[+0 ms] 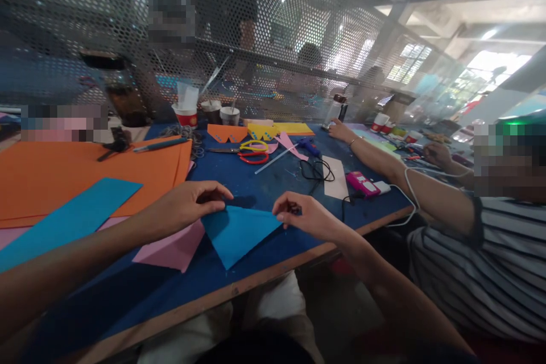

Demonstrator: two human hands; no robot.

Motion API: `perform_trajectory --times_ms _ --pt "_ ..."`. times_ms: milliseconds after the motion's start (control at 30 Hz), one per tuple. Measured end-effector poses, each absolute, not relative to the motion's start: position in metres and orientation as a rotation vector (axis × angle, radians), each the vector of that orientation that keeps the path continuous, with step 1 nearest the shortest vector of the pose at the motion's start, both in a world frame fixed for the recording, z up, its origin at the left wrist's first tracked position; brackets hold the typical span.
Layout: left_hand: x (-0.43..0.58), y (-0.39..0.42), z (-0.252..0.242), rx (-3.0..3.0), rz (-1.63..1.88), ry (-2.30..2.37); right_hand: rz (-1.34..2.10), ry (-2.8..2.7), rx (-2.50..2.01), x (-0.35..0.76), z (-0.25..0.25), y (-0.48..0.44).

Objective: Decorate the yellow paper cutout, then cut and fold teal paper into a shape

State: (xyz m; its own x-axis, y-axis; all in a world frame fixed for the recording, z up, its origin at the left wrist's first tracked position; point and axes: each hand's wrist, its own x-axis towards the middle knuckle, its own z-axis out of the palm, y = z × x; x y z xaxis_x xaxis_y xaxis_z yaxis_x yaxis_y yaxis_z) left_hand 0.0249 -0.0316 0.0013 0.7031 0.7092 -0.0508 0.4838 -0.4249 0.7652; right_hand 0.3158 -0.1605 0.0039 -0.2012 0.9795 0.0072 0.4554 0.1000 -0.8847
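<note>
Fingers (pixel 214 188) of left hand (pixel 184 208) and right hand (pixel 307 213) hold a blue paper triangle (pixel 234 236) by its top edge.

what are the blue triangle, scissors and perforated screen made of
Blue triangle: probably matte paper or card, from its flat color and straight edges. Scissors: smooth yellow and red handles suggest plastic; gray blades, likely metal. Perforated screen: gray with a dull sheen, perhaps metal.

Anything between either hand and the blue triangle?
Nothing visible. The right hand pinches the blue triangle at its right corner; the left hand is at its upper edge. Pink paper lies left of it, not between.
</note>
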Motion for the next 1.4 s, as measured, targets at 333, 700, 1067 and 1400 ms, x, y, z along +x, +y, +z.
perform_trajectory --times_ms 333,700,1067,1400 --pt "0.048 0.018 0.003 2.202 0.226 0.898 0.866 -2.022 -1.298 0.309 -0.006 -0.182" --pt "0.072 0.032 -0.011 2.334 0.172 0.823 0.181 -2.232 -1.120 0.289 -0.047 -0.189" --pt "0.074 -0.004 -0.029 2.669 0.508 0.768 -0.083 -2.395 -1.139 0.289 -0.043 -0.194" --pt "0.048 -0.057 -0.055 3.192 0.643 0.547 -0.029 -2.387 -1.151 0.286 -0.041 -0.198"
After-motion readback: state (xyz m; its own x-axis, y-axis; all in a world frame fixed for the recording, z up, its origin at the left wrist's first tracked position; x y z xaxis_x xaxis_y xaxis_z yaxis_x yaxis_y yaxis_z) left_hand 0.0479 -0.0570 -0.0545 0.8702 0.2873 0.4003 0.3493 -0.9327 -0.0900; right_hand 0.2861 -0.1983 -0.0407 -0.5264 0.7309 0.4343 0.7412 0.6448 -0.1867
